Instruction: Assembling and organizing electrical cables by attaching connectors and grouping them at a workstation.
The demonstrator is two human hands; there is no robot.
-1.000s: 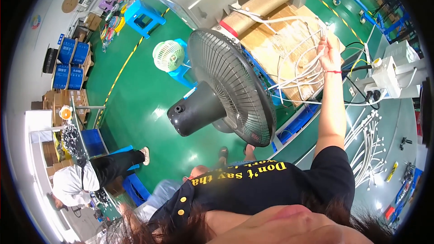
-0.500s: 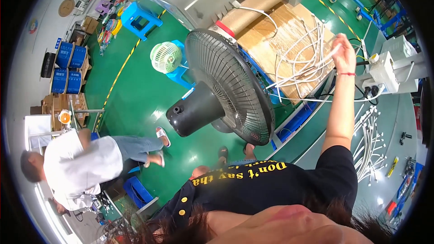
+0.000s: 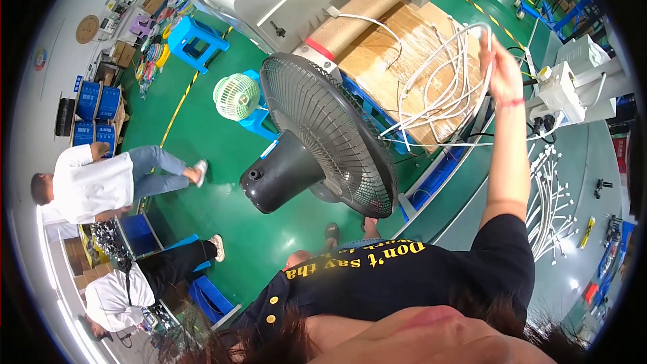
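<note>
My right hand (image 3: 502,73), at the end of my outstretched right arm, is closed on a white cable (image 3: 481,26) that arches up over the fingers. Loose loops of the same white cable (image 3: 431,98) spread to the left of this hand, over a brown cardboard sheet (image 3: 377,67) beside a roller. Some strands trail toward the fan and along the table edge. My left hand cannot be made out; a small patch of skin at the edge of my black shirt is too unclear to identify.
A large black fan (image 3: 330,135) stands left of the cables. Behind is a grey machine with a brown roller (image 3: 360,13). White cable pieces (image 3: 549,205) lie on the table at right, below a white power box (image 3: 559,94). Two people in white tops are at far left.
My right hand has shifted slightly left and down, and the cable now loops above it. The view has shifted a little. At left, one person has moved away, revealing a second person.
</note>
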